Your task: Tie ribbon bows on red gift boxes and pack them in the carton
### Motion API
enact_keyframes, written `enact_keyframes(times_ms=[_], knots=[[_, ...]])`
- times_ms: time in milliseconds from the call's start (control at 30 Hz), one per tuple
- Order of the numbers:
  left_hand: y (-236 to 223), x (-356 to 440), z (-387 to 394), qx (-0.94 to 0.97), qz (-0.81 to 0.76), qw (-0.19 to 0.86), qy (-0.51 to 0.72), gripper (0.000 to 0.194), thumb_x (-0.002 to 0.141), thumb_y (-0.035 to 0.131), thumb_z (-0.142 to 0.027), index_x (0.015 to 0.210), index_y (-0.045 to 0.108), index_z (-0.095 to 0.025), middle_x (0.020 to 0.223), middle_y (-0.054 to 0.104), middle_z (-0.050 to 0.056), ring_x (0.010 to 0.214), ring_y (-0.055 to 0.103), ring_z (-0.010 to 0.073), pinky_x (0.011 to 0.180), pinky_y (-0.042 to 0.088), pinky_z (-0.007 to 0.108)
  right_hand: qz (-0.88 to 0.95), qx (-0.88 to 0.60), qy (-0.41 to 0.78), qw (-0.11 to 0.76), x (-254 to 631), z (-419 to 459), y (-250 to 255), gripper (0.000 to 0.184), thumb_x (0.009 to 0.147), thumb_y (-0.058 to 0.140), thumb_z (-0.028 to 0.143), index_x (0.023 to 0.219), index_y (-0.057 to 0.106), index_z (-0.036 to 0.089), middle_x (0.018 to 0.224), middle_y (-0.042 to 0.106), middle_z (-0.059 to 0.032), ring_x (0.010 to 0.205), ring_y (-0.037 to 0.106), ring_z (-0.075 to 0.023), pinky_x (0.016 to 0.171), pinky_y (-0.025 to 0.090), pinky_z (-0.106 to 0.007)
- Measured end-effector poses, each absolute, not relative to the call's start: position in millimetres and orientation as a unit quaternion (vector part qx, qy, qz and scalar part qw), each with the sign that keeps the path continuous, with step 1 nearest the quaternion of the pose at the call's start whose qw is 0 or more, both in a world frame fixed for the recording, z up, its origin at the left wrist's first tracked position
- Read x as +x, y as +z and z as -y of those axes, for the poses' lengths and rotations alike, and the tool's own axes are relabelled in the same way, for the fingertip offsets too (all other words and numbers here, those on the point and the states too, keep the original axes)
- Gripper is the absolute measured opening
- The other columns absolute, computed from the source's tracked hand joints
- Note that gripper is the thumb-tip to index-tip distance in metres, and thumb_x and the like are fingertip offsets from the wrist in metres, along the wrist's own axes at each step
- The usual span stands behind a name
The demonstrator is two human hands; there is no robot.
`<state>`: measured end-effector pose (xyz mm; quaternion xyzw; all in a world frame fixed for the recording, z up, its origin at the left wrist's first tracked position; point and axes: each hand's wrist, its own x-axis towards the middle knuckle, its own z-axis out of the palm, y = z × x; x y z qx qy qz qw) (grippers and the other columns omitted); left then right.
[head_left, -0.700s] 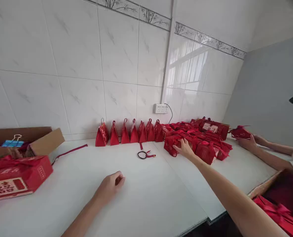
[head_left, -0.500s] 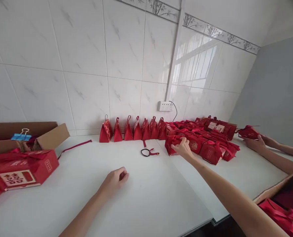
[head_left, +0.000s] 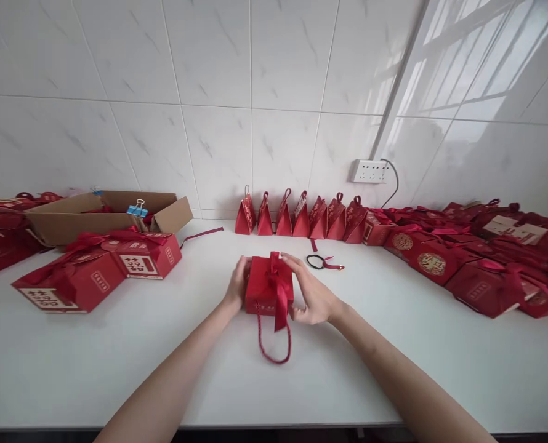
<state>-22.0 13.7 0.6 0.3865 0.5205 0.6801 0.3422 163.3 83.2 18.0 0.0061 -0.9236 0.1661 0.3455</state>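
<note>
A small red gift box [head_left: 260,274] with a satin ribbon bow [head_left: 279,289] and a twisted cord handle [head_left: 274,362] stands on the white table in front of me. My left hand [head_left: 239,286] holds its left side, the fingers partly hidden behind it. On the other side my right hand [head_left: 313,292] grips the box, with fingers along the top right edge and the thumb low on the side. The cord loop hangs toward me onto the table.
Small red triangular boxes [head_left: 283,218] line the wall. Right of them lies a pile of red gift boxes [head_left: 468,277]. Two larger red boxes [head_left: 93,277] and a cardboard box [head_left: 71,215] stand left. A black elastic loop [head_left: 314,262] lies beyond my right hand.
My right hand has brought a red gift box from the pile to the middle of the table. My left hand has closed on it too. The view has swung left, and the other person's hands are out of sight.
</note>
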Motion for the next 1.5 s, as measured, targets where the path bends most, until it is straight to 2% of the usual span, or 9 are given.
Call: enact_keyframes(times_ms=[200,433,600,733,900,1033,1167,1267,1500], knots=[[4.6,-4.8,-4.5,0.463,-0.523,0.338,0.63,0.039,0.077,0.053,-0.056,0.084,0.05,-0.017,0.082,0.057,0.002,0.077,0.053,0.016,0.071,0.042,0.028,0.855,-0.202,0.279,0.387,180.0,-99.1,3.8,0.086,0.074,0.065,0.041,0.141,0.015,0.02,0.141,0.03,-0.0213,0.129,0.037,-0.0351,0.097,0.041,-0.056],[5.4,-17.0,-5.3,0.472,-0.514,0.268,0.664,0.032,0.072,0.054,-0.049,0.08,0.049,-0.018,0.071,0.052,0.0,0.066,0.049,0.0134,0.061,0.039,0.025,0.751,-0.276,0.5,0.332,176.9,-98.2,16.6,0.024,0.077,0.054,0.036,0.093,0.059,0.019,0.089,0.065,-0.0059,0.089,0.063,-0.0242,0.08,0.052,-0.042],[15.6,-13.8,-1.0,0.467,-0.537,0.256,0.654,0.03,0.072,0.057,-0.047,0.078,0.05,-0.019,0.06,0.047,-0.003,0.054,0.041,0.0102,0.053,0.034,0.023,0.651,-0.182,0.673,0.302,181.6,-97.2,22.3,0.031,0.073,0.052,0.032,0.101,0.062,0.023,0.112,0.062,-0.006,0.107,0.057,-0.0243,0.088,0.049,-0.043],[19.6,-11.3,1.7,0.483,-0.556,0.22,0.639,0.027,0.073,0.061,-0.043,0.071,0.051,-0.018,0.059,0.044,-0.003,0.054,0.039,0.0092,0.052,0.032,0.022,0.661,-0.16,0.622,0.389,185.6,-96.0,26.1,0.033,0.078,0.052,0.041,0.104,0.061,0.024,0.125,0.054,-0.0065,0.117,0.049,-0.0248,0.091,0.046,-0.043],[20.1,-9.2,3.4,0.488,-0.564,0.221,0.628,0.027,0.074,0.061,-0.041,0.068,0.05,-0.017,0.059,0.043,-0.003,0.054,0.037,0.0088,0.052,0.031,0.022,0.726,-0.278,0.445,0.444,179.2,-85.3,33.1,0.029,0.077,0.06,0.048,0.074,0.061,0.019,0.074,0.057,-0.0025,0.074,0.054,-0.0176,0.071,0.046,-0.033],[21.8,-6.7,4.8,0.492,-0.556,0.243,0.624,0.026,0.073,0.061,-0.04,0.066,0.048,-0.018,0.058,0.041,-0.003,0.052,0.035,0.0089,0.05,0.03,0.023,0.617,-0.26,0.601,0.435,178.0,-88.0,34.9,0.031,0.076,0.062,0.047,0.063,0.054,0.02,0.052,0.046,0.0033,0.05,0.045,-0.0119,0.055,0.044,-0.029],[21.4,-4.0,6.2,0.522,-0.542,0.284,0.594,0.023,0.073,0.061,-0.037,0.067,0.049,-0.018,0.056,0.04,-0.003,0.052,0.034,0.0089,0.049,0.028,0.023,0.52,-0.223,0.691,0.449,179.7,-96.6,34.0,0.021,0.074,0.061,0.041,0.074,0.057,0.021,0.078,0.066,-0.0052,0.077,0.065,-0.0199,0.073,0.053,-0.036],[20.8,-2.6,6.8,0.531,-0.534,0.295,0.588,0.023,0.074,0.061,-0.036,0.068,0.049,-0.018,0.057,0.04,-0.003,0.052,0.034,0.0088,0.049,0.027,0.023,0.561,-0.196,0.656,0.465,181.5,-97.5,34.0,0.03,0.071,0.062,0.032,0.099,0.059,0.021,0.113,0.064,-0.0092,0.111,0.058,-0.0241,0.094,0.047,-0.041],[24.6,-0.6,7.1,0.537,-0.537,0.269,0.592,0.03,0.077,0.059,-0.043,0.064,0.048,-0.017,0.058,0.04,-0.002,0.054,0.035,0.0092,0.05,0.029,0.023,0.732,-0.276,0.497,0.376,184.2,-88.8,36.4,0.023,0.077,0.056,0.034,0.092,0.062,0.018,0.111,0.061,-0.0082,0.102,0.058,-0.0222,0.089,0.046,-0.04]])
